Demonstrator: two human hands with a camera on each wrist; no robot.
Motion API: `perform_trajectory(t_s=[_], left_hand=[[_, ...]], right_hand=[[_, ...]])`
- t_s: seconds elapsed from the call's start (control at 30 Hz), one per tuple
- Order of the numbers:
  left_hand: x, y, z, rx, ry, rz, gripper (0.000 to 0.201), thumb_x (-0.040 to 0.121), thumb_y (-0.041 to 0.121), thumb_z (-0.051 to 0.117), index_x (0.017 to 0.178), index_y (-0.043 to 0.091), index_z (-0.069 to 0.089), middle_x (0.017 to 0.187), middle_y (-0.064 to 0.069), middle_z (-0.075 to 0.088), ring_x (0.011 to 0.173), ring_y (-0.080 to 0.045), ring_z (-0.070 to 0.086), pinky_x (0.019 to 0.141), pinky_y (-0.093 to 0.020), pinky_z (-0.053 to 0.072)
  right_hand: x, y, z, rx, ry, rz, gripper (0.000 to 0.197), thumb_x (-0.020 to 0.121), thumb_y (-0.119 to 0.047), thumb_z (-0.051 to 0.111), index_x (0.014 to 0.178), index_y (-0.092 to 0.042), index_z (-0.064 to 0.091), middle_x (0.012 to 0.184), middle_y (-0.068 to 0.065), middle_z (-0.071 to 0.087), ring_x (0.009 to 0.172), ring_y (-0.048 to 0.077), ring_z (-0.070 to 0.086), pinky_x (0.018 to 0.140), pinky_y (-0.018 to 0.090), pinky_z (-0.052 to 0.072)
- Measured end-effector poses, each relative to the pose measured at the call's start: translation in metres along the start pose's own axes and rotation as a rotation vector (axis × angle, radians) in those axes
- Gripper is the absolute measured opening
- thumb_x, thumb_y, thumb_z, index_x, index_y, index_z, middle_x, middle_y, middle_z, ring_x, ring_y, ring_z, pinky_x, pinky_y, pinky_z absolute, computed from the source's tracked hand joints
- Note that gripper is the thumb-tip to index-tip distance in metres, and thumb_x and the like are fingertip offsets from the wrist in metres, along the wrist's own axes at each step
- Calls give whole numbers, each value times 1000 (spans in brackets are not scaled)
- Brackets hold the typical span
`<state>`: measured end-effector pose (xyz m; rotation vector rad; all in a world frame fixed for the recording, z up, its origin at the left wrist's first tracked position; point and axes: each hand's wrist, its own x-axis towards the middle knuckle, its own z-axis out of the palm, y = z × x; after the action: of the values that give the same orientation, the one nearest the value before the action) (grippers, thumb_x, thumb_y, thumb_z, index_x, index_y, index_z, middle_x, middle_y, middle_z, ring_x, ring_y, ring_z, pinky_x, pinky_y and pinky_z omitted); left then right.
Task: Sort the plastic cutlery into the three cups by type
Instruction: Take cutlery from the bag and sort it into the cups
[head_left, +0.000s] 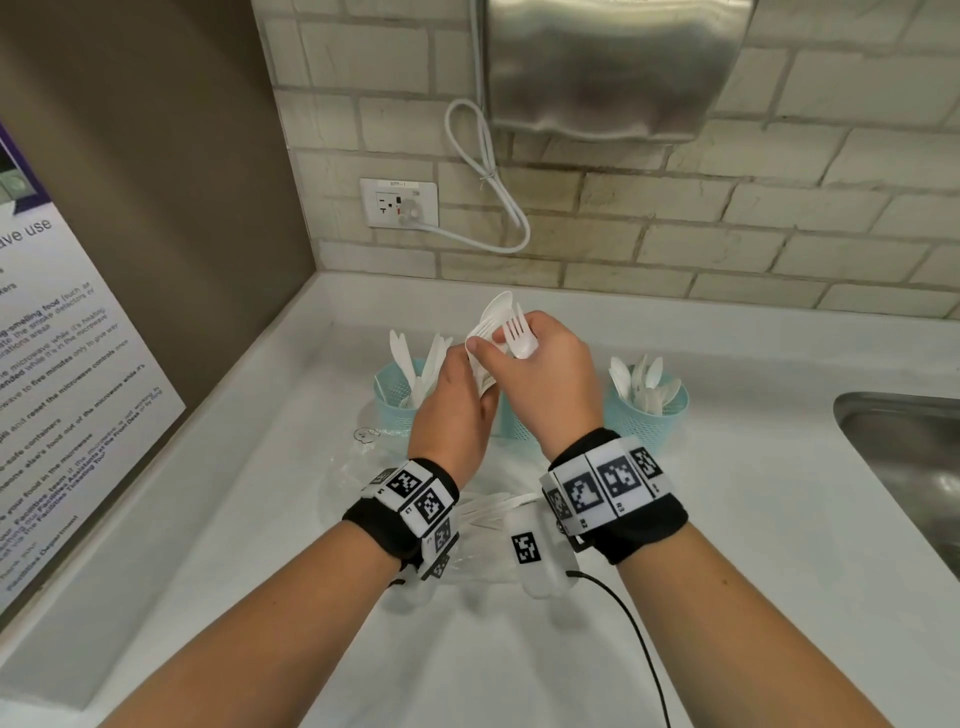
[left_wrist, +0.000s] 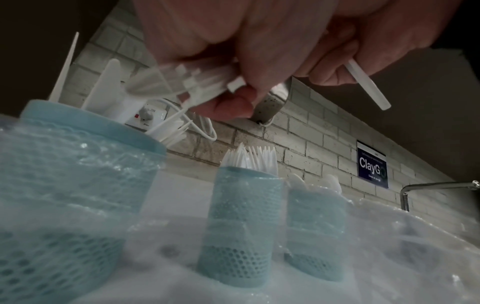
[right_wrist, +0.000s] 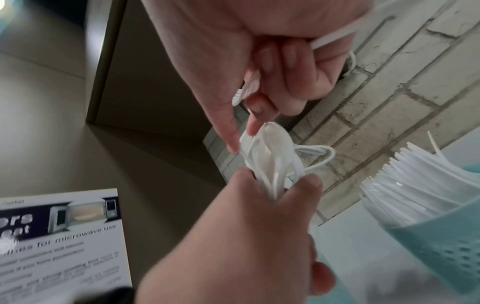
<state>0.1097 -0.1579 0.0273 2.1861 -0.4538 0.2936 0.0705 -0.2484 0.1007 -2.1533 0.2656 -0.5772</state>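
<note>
Both of our hands are raised together above the middle cup, almost touching. Our left hand (head_left: 457, 395) has its fingers and thumb curled round a bunch of mixed cutlery (head_left: 485, 338), white plastic forks and at least one spoon, with the heads fanning up past the knuckles and the handle ends sticking out below in the left wrist view. Our right hand (head_left: 550, 374) keeps one fork (head_left: 519, 338) tucked under its curled fingers, tines up, while its thumb and forefinger reach to the heads of the bunch; we cannot tell whether they already pinch a piece there.

Three pale blue perforated cups stand in a row on the white counter (head_left: 727, 519). The middle cup (left_wrist: 241, 226) is packed with forks, tines up, and is mostly hidden behind our hands in the head view. Left of the middle cup, the left cup (head_left: 395, 389) holds knives. Right of the middle cup, the right cup (head_left: 649, 410) holds spoons.

In front of the middle cup, toward us, a clear plastic bag (head_left: 363, 467) lies crumpled on the counter, and a few loose white pieces (head_left: 493, 506) show between our wrists. Behind the middle cup, on the brick wall, sits a wall socket (head_left: 400, 202) with a white cord plugged in. Far right of the middle cup is a steel sink (head_left: 909, 457).
</note>
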Motion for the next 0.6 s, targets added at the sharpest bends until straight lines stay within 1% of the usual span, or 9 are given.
perform_trajectory(t_s=[0.07,0.1,0.2,0.27,0.33,0.4,0.47,0.53,0.6], left_hand=[[2,1,0,5,3,2,35,95,24,50,123,12,32,95,-4,57,76,-27,62,62,-38,50],[3,2,0,1,0,7,35,95,25,51,121,12,33,94,-3,56,76,-25,61,62,-36,49],[6,4,2,-76,-8,31,37,94,31,53,122,15,35,106,-2,60,89,-23,62,73,-39,52],[9,4,4,-131,-40,22,38,94,34,53,124,19,36,113,-1,61,96,-21,62,81,-40,52],[11,4,7,-155,-69,12,36,94,33,53,124,19,37,111,0,60,96,-20,61,83,-41,52],[11,2,9,-151,-67,13,33,95,33,51,121,17,38,104,-1,60,90,-22,61,79,-42,52],[11,-1,9,-140,-54,-12,30,96,33,49,119,17,38,95,1,59,83,-24,61,73,-42,53],[11,-4,9,-144,-40,-46,29,96,33,49,119,17,38,93,2,57,80,-22,60,71,-44,55],[12,-5,8,-164,-30,-64,28,96,32,49,118,19,38,90,4,54,78,-22,59,68,-48,57]], right_hand=[[4,-2,-2,42,-36,45,20,78,-40,69,81,-21,66,73,-6,66,70,14,62,64,31,51],[6,-3,-4,102,-45,76,16,78,-34,70,79,-18,67,72,-5,66,68,13,62,64,31,50],[10,-7,-16,336,-32,126,13,80,-22,70,78,-10,67,66,-1,62,60,11,55,59,24,46],[13,-12,-28,416,-15,125,9,81,-23,68,80,-14,67,60,-8,56,54,7,50,56,22,41],[17,-17,-43,466,8,101,7,83,-25,66,77,-21,64,54,-14,49,48,2,43,53,20,35],[22,-21,-60,558,63,56,15,84,-23,63,69,-25,58,52,-14,44,45,1,36,48,16,29],[27,-22,-77,634,139,7,16,84,-21,60,69,-24,55,57,-11,42,47,3,33,44,14,27],[31,-16,-86,627,198,-16,13,84,-19,58,72,-23,54,62,-6,45,49,4,35,44,13,29],[37,0,-81,531,203,-2,12,84,-19,58,74,-23,54,65,-5,49,51,4,39,47,14,32]])
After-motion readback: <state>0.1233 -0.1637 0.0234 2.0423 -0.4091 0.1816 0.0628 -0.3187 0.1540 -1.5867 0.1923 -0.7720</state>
